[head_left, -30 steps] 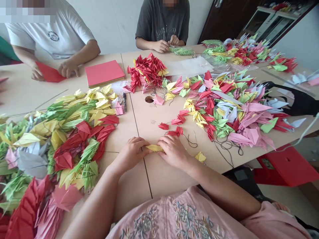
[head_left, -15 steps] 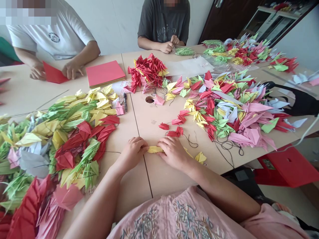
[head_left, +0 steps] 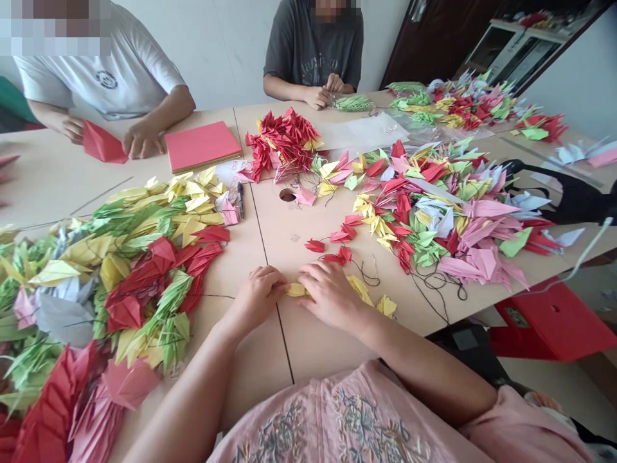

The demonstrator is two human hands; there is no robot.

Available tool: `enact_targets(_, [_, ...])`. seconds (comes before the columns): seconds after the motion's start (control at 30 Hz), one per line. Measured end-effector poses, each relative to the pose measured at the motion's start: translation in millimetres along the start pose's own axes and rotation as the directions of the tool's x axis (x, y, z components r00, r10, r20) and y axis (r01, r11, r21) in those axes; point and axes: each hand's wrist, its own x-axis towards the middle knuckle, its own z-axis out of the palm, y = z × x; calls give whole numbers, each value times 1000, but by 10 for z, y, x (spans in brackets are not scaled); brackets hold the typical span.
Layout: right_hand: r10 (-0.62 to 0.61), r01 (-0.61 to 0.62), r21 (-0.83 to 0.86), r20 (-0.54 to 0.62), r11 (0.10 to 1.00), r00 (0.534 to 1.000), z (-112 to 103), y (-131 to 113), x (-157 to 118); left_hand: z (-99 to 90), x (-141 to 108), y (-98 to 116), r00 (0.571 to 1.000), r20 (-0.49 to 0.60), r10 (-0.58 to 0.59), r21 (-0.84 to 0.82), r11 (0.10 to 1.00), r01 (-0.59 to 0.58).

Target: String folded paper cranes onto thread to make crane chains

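Observation:
A small yellow folded-paper piece (head_left: 296, 290), like a paper crane, lies near the table's front between my hands. My left hand (head_left: 258, 297) is closed in a pinch at its left end. From above, the curled fingers of my right hand (head_left: 331, 294) grip its right side and partly hide it. More yellow folded pieces (head_left: 359, 289) show just beyond the right hand, with a loose-looking yellow one (head_left: 386, 305) farther right. Dark thread (head_left: 218, 296) runs from my left hand toward the left heap. Red folded pieces (head_left: 340, 255) lie just behind my right hand.
Heaps of colourful folded paper pieces cover the left (head_left: 139, 257) and right (head_left: 434, 199). A red paper stack (head_left: 205, 143), a black pen (head_left: 241, 199) and a table hole (head_left: 288, 195) are farther back. Across the table, one person handles red paper (head_left: 103, 143); another works beside green pieces (head_left: 354, 103).
My right hand has shifted slightly left, and more yellow folded paper shows to its right. Less of the piece between my hands is visible. Across the table, the person's red paper is tilted differently.

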Motion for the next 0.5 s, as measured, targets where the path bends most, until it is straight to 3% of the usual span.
enact_targets(0.17, [-7, 7, 8, -7, 1000, 1000, 109, 10, 51, 1, -3, 15, 1000, 6, 17, -12, 1000, -17])
enact_targets(0.5, [54, -53, 33, -31, 998, 998, 113, 97, -63, 14, -13, 18, 1000, 15, -24, -110, 994, 26])
